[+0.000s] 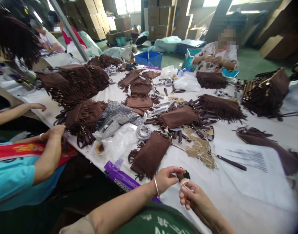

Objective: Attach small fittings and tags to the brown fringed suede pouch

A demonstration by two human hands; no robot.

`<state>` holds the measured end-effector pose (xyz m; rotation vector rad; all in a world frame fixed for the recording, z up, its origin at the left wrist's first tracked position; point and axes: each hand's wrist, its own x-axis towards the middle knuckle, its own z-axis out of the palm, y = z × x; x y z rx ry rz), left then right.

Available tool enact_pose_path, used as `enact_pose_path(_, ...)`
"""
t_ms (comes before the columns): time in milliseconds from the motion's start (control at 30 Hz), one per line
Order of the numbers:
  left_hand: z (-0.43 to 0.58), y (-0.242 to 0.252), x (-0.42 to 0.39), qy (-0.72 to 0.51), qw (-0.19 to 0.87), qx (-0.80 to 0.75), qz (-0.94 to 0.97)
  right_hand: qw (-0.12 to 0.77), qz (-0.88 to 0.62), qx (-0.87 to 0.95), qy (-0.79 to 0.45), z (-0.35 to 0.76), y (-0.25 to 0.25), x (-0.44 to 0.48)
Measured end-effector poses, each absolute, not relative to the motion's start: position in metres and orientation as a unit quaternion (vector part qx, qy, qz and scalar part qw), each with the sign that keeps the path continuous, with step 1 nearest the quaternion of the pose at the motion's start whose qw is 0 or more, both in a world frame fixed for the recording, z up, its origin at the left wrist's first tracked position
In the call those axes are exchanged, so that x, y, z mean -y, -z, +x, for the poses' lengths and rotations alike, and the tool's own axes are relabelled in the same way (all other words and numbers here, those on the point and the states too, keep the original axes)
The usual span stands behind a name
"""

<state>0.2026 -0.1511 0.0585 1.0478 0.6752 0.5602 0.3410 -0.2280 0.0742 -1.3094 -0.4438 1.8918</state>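
Note:
My left hand (166, 179) wears a bangle and is closed, thumb and forefinger pinching a small dark looped piece (185, 175) that looks like a strap. My right hand (193, 195) meets it from the right, its fingers curled on a thin white string (185, 184) beside the dark piece. Just beyond my left hand, a brown fringed pouch (152, 154) lies flat on the white table. A dark wrist strap (231, 162) with a metal clip rests farther right, near a heap of tan paper tags (200, 148).
Piles of brown fringed bags (75, 83) cover the far left of the table. A co-worker's hands (53, 130) work at the left edge; another person (217, 57) sits opposite. A roll of clear tape (143, 131) and plastic bags (121, 139) lie mid-table. A blue crate (149, 58) stands behind.

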Motion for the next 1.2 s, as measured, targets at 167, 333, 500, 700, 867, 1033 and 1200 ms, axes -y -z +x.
enact_pose_path(167, 0.162, -0.071, 0.176, -0.212, 0.623, -0.208, 0.724, 0.278, -0.505, 0.149, -0.804, 0.32, -0.068, 0.248)
enact_pose_path(333, 0.12, -0.043, 0.213, -0.194, 0.63, -0.377, 0.651, 0.256, -0.503, 0.069, -0.823, 0.296, -0.045, 0.267)
enact_pose_path(500, 0.092, -0.022, 0.229, -0.172, 0.76, -0.459, 0.428, 0.242, -0.513, 0.088, -0.819, 0.271, -0.034, 0.259)
enact_pose_path(700, 0.071, -0.016, 0.222, -0.195, 0.861, -0.417, 0.216, 0.218, -0.527, 0.16, -0.806, 0.243, -0.022, 0.242)
enact_pose_path(867, 0.058, -0.015, 0.216, -0.114, 0.847, -0.402, 0.33, 0.177, -0.552, 0.253, -0.775, 0.235, -0.015, 0.236)
enact_pose_path(1033, 0.05, -0.003, 0.211, -0.058, 0.782, -0.471, 0.405, 0.177, -0.556, 0.312, -0.75, 0.227, -0.014, 0.227)
enact_pose_path(1200, 0.038, 0.004, 0.187, -0.173, 0.73, -0.485, 0.45, 0.267, -0.595, 0.251, -0.715, 0.225, 0.003, 0.212)
